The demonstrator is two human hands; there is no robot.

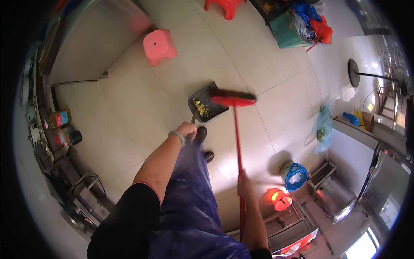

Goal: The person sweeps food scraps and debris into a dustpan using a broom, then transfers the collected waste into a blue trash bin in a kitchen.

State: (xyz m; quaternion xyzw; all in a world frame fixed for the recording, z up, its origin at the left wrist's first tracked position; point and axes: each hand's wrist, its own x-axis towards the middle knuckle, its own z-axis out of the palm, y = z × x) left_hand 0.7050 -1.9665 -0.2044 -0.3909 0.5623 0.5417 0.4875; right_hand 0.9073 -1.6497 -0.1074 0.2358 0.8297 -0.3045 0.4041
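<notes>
My left hand (187,130), with a pale bangle at the wrist, is shut on the handle of a dark dustpan (207,103). The dustpan lies on the tiled floor in front of my shoes, and yellow and green food scraps (201,108) lie inside it near the handle side. My right hand (245,185) grips the red stick of a broom (234,101). The broom's red head, slightly blurred, is over the right side of the dustpan, its dark bristles facing away from me. A blue apron (190,194) covers my front.
A pink stool (158,47) and a red stool (226,8) stand ahead. To the right are a green bin with plastic bags (286,30), a blue-lined bin (293,176), a red bucket (281,200) and a bag of greens (322,129). Bottles (61,118) stand at the left.
</notes>
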